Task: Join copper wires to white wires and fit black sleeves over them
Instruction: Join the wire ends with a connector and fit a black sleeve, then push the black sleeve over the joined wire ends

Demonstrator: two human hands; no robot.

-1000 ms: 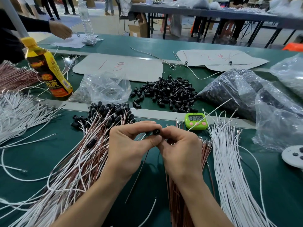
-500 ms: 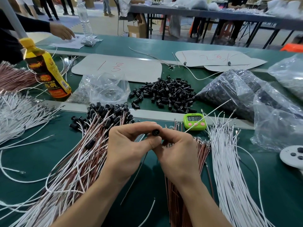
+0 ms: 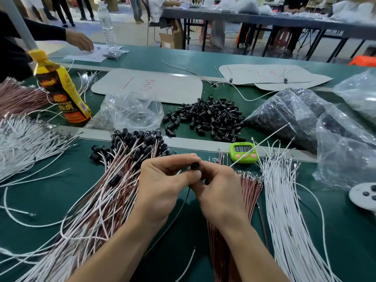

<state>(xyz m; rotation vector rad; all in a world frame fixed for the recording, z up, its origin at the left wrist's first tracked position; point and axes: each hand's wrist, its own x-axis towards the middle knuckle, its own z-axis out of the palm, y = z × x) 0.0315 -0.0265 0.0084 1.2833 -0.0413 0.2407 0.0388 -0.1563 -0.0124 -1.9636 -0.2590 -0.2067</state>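
Note:
My left hand (image 3: 162, 186) and my right hand (image 3: 219, 190) meet over the green mat, fingertips together. Between them they pinch a small black sleeve (image 3: 195, 165). A white wire (image 3: 262, 142) runs from under my right fingers up to the right, and a thin wire (image 3: 183, 204) hangs below the hands. A loose heap of black sleeves (image 3: 207, 119) lies behind. Copper wires (image 3: 248, 186) sit under my right hand, white wires (image 3: 289, 210) to their right. Joined wires with sleeves (image 3: 114, 180) fan out at the left.
A green timer (image 3: 243, 152) stands just beyond my hands. A yellow bottle (image 3: 59, 88) and a clear bag (image 3: 132, 115) are at the back left; plastic bags of sleeves (image 3: 295, 117) at the right. Another person's hand (image 3: 80, 40) works at the far left.
Both hands have stayed together on the black sleeve, with only slight finger shifts. The view has drifted a little.

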